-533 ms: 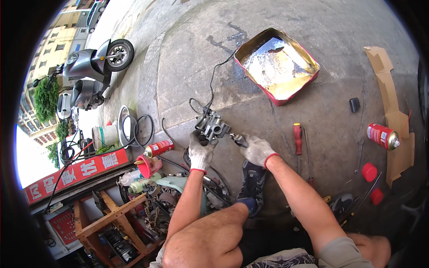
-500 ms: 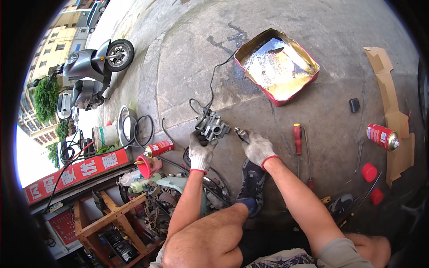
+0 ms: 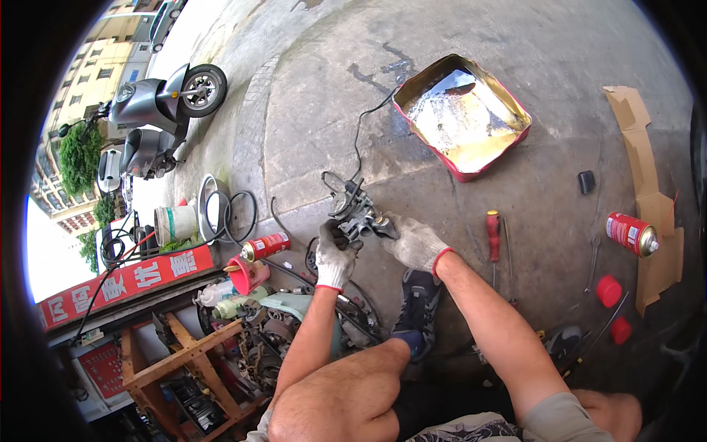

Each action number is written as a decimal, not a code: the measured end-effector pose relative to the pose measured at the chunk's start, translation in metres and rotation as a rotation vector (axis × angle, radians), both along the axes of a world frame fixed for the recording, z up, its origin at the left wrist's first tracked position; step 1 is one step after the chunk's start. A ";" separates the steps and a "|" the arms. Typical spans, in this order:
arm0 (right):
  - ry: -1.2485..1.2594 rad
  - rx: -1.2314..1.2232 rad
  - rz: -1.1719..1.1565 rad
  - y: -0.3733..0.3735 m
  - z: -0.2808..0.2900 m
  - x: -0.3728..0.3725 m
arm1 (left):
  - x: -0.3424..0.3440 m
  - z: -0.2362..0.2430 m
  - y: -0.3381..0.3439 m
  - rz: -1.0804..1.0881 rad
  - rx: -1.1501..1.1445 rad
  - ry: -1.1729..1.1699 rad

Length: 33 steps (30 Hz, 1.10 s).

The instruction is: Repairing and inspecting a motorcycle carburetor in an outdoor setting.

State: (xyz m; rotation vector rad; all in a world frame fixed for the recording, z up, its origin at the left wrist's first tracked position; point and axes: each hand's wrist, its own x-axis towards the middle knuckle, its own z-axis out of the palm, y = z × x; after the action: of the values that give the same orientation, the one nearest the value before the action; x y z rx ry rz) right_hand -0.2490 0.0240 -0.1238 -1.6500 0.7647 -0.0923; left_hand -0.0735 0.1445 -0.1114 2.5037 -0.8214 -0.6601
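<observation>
A grey metal carburetor [image 3: 352,204] is held up in front of me, with a thin black cable [image 3: 359,140] running from it toward the tray. My left hand [image 3: 336,263], in a stained white work glove, is closed around its lower side. My right hand [image 3: 417,244], gloved too, pinches a small metal fitting [image 3: 383,225] against the carburetor's right side. The fingers hide much of that fitting, so I cannot tell whether it is seated. Below the hands is my dark shoe [image 3: 417,306].
A red-rimmed metal tray [image 3: 463,176] holding liquid lies ahead. To the right are a red-handled screwdriver [image 3: 493,236], a red spray can [image 3: 631,234], a wrench [image 3: 592,264] and cardboard [image 3: 648,177]. Another spray can [image 3: 266,246], a red cup [image 3: 247,275] and piled parts are at left.
My right hand has moved left, bringing the small fitting from apart to against the carburetor. The carburetor has turned and tilted slightly in my left hand.
</observation>
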 end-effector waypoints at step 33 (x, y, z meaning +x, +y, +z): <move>-0.061 -0.111 -0.396 0.004 -0.019 0.037 | 0.029 0.007 -0.001 -0.331 0.275 -0.111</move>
State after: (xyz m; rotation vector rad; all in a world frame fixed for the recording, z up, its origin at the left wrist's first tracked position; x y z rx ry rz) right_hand -0.2120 0.0283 -0.1433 -1.5713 1.0467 -0.4701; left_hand -0.0442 0.1435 -0.1047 2.6921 -1.2833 -0.7931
